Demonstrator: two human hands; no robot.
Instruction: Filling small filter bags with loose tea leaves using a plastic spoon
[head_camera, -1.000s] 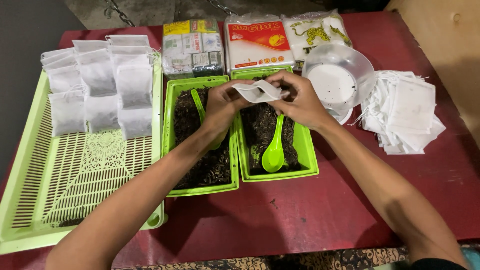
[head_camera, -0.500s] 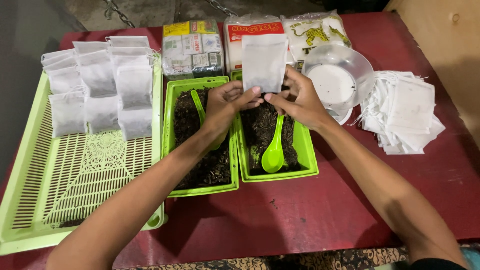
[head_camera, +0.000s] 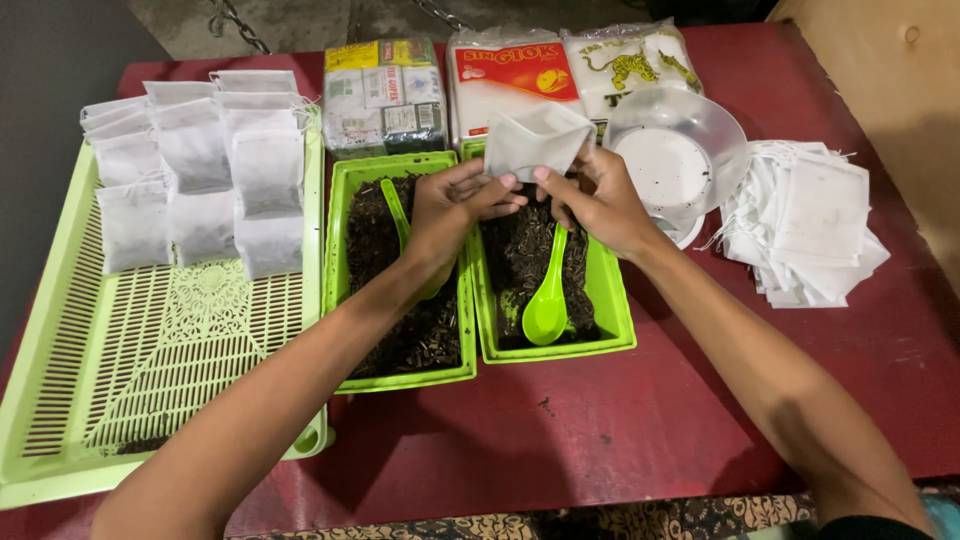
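Both hands are working one empty white filter bag (head_camera: 537, 140), held above the 12 o'clock end of the right green tray (head_camera: 610, 325) of dark loose tea. Left hand (head_camera: 455, 205) is pinching the bag's lower edge between thumb and fingers; right hand (head_camera: 598, 200) is gripping the other side the same way, and the mouth looks to be spreading open.

Risks as I read them:
- Thin bag, two-sided pull: it could tear or crease.
- Green spoon (head_camera: 545, 305) is lying in the tea at 6 o'clock of the hands; freeing a hand for it could let the mouth collapse.
- Clear plastic bowl (head_camera: 680, 150) is sitting close at 3 o'clock, so the right elbow could knock it into the stack of empty bags (head_camera: 810, 225).
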